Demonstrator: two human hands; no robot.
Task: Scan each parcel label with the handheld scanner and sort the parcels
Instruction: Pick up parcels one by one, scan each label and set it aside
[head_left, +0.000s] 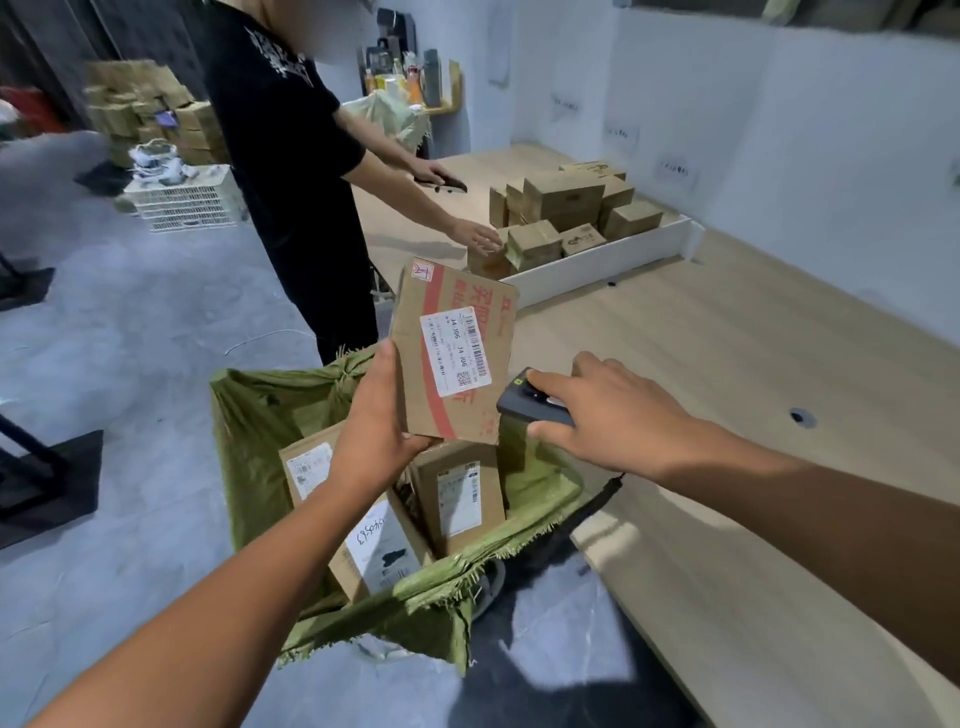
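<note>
two hands are busy. your left hand (382, 436) grips a flat cardboard parcel (470, 415) by its lower left corner; it is tilted, with its white label (455, 351) facing you. your right hand (618, 410) holds the dark scanner (535, 400) just beside the parcel's lower right corner — index finger along the top, thumb curled at the side. both are above the open green sack (249, 410) beside the wooden table (727, 338), where more labelled parcels (462, 493) stand.
</note>
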